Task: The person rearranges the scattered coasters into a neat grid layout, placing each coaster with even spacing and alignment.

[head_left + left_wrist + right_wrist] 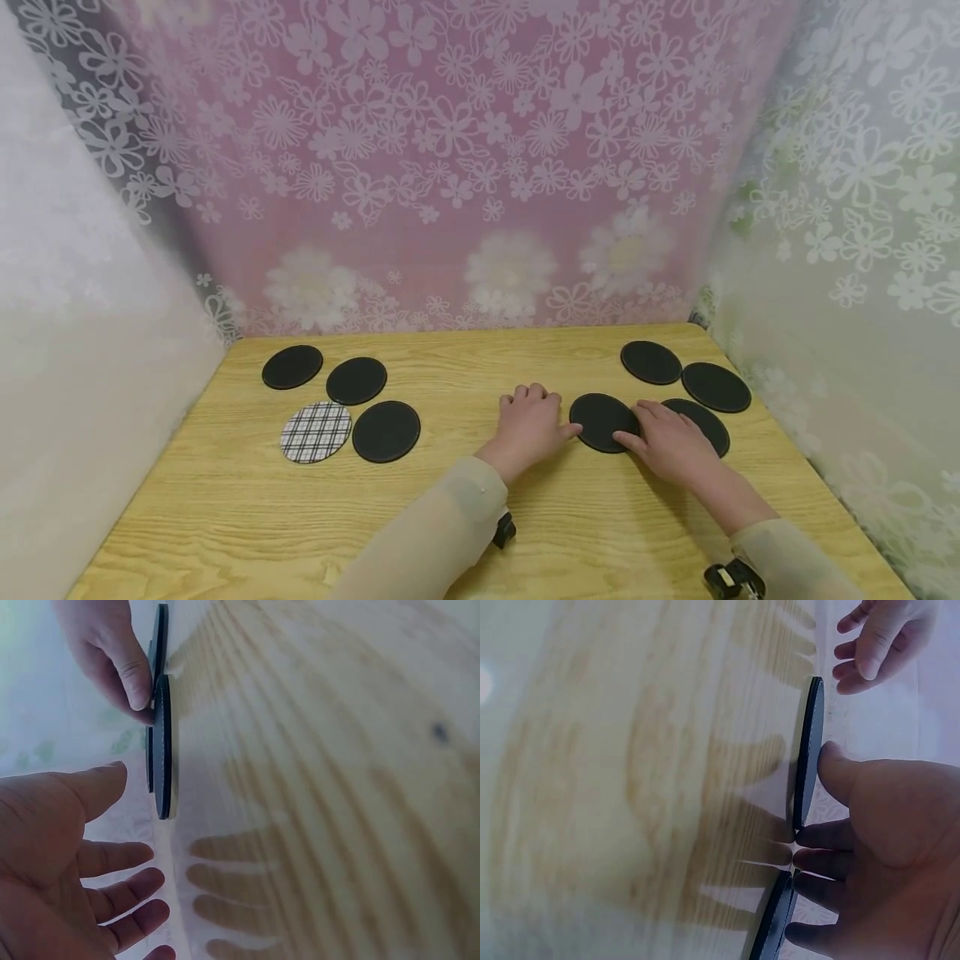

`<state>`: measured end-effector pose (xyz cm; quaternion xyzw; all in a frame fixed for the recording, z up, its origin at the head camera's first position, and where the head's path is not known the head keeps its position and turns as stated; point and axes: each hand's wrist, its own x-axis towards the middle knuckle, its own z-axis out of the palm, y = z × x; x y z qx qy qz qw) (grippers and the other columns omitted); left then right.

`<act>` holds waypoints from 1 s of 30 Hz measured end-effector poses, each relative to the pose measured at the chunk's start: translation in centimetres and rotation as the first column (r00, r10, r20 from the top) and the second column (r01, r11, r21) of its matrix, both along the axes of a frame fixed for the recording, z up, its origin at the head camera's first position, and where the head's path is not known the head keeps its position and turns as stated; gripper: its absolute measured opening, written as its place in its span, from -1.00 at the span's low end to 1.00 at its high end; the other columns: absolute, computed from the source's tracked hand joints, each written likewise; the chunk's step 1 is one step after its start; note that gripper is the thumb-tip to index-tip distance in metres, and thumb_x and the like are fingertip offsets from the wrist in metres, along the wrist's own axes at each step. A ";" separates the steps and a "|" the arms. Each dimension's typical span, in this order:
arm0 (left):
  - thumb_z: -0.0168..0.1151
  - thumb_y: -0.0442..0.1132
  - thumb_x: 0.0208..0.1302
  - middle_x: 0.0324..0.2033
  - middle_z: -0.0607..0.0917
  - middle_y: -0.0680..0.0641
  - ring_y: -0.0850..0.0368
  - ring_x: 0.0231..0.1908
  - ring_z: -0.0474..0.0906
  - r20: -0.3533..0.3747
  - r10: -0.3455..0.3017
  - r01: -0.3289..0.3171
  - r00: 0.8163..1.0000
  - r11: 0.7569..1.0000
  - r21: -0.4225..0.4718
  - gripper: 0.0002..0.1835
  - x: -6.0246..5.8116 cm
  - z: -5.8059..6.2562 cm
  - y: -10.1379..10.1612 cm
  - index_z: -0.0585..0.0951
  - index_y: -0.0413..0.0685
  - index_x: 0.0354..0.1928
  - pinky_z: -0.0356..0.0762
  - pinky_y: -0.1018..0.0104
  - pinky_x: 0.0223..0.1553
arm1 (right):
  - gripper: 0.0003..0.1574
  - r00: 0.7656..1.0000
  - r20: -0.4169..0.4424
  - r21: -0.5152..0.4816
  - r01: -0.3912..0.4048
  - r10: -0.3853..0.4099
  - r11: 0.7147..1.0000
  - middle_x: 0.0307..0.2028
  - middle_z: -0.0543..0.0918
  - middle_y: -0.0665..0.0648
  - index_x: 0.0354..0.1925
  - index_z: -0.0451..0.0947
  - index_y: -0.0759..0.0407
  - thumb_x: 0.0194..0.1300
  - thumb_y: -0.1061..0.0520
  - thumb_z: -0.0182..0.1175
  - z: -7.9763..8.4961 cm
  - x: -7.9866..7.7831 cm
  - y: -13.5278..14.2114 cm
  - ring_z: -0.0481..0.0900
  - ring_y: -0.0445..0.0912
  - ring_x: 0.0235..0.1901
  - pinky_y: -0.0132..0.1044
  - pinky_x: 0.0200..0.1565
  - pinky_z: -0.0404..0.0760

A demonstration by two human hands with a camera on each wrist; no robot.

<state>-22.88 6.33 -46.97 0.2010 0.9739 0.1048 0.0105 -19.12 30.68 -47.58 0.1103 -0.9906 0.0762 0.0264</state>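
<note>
A round black coaster (600, 422) lies on the table between my hands. At its right edge are the fingertips of my right hand (675, 442), the thumb over its top; the fingers look extended in the right wrist view, with the coaster (810, 754) beside the thumb. My left hand (528, 429) is just left of it, thumb pointing at its left rim. Nothing is in the left palm in the left wrist view, and the fingers are spread. Another black coaster (705, 425) is partly hidden behind the right hand.
Two more black coasters (651, 362) (716, 387) lie at the back right. Toward the left are a plaid white coaster (317, 432) and three black ones (386, 432). The wooden table (225, 517) meets floral curtains (465, 167) at the back and sides.
</note>
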 end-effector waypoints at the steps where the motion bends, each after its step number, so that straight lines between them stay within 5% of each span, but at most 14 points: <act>1: 0.24 0.40 0.55 0.28 0.62 -0.05 -0.05 0.27 0.47 0.000 0.002 -0.002 1.000 1.000 -0.001 -0.36 0.0 -0.1 0.0 0.70 0.15 0.37 0.42 -0.09 0.29 | -0.15 1.000 -0.007 0.003 -0.006 0.006 1.000 0.38 0.53 0.54 0.40 0.53 0.52 0.60 -0.19 0.34 0.0 0.0 0.0 0.50 0.49 0.37 0.49 0.33 0.41; 17: 0.39 0.42 0.43 0.10 0.64 -0.03 -0.03 0.11 0.49 -0.034 0.045 -0.045 0.998 0.999 -0.010 -0.38 0.2 -0.8 1.3 0.75 0.12 0.22 0.44 -0.09 0.23 | -0.31 0.999 0.018 -0.030 -0.047 0.047 0.998 0.15 0.64 0.43 0.15 0.68 0.50 0.40 -0.06 0.57 1.6 -0.3 -0.3 0.67 0.36 0.11 0.26 0.12 0.66; 30: 0.52 0.30 0.37 0.04 0.66 -0.02 0.00 0.03 0.48 0.010 0.051 -0.051 0.999 0.999 0.018 -0.48 -0.2 -0.9 1.8 0.74 0.12 0.12 0.45 -0.03 0.12 | -0.30 0.995 0.091 -0.071 0.047 -0.041 0.996 0.07 0.69 0.42 0.07 0.73 0.46 0.27 -0.08 0.66 2.5 -0.9 -0.4 0.54 0.48 0.18 0.38 0.16 0.58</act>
